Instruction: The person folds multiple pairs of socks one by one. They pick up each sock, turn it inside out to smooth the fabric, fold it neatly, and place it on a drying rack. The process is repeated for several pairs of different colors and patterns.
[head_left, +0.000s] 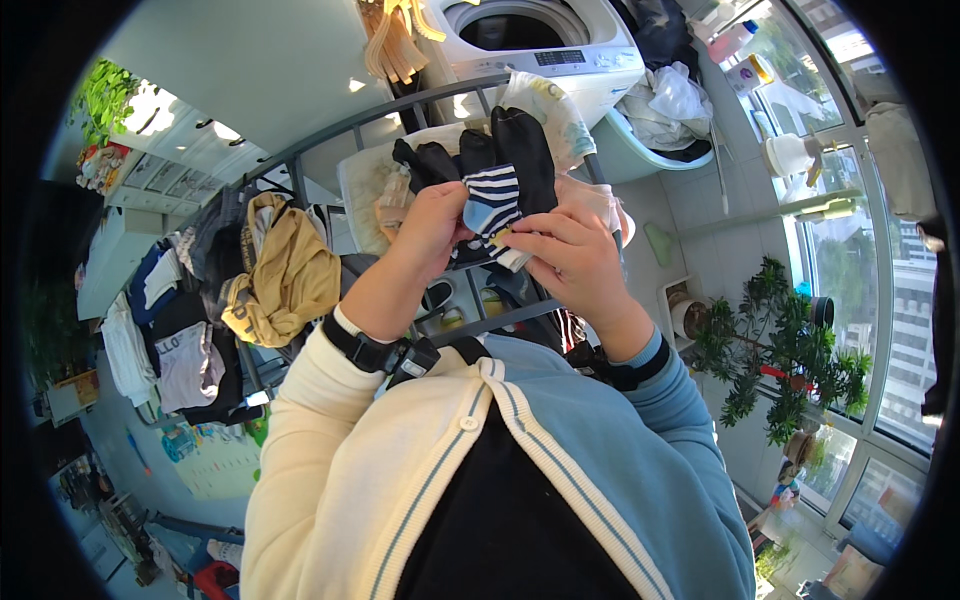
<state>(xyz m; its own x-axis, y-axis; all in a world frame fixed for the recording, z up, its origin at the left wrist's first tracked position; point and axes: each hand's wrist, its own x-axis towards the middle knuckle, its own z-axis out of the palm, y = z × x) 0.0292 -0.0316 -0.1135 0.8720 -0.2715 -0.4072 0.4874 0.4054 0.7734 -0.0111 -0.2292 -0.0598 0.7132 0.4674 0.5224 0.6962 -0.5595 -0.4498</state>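
Between my hands is a navy-and-white striped sock (493, 196) with a light blue heel patch. My left hand (433, 229) pinches its left edge. On the other side, the fingers of my right hand (574, 247) grip it near a small yellow patch and a white part. Black socks (523, 154) lie just beyond, several of them side by side on a cream padded cloth (358, 187). A pale pink cloth (589, 196) is partly hidden behind my right hand.
A grey metal rack (375, 112) holds the socks and a patterned white cloth (551, 112). Clothes, including a tan garment (289, 262), hang at the left. Beyond stands a top-loading washing machine (551, 82) with its lid up. A light blue tub (637, 146) of laundry and a potted plant (787, 352) are at the right.
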